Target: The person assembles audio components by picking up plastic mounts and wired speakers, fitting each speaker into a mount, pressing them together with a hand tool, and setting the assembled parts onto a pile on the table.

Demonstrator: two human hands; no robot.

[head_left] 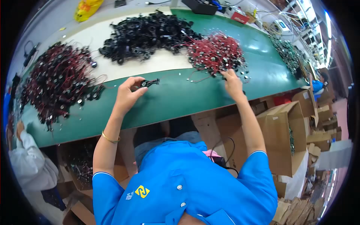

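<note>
The left hand (pixel 127 93) pinches a small black component (pixel 150 82) above the green worktop (pixel 168 101). The right hand (pixel 232 84) reaches into the red-wired pile (pixel 215 52), apparently closing on one piece. Teasing out a single lead should keep neighbours from tangling.

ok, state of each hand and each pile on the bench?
left hand: shut on small black part
right hand: open, fingers in red-wire pile
black parts pile: heaped, untouched
dark wired pile: heaped at left, untouched
cardboard box: open, under the bench
</note>
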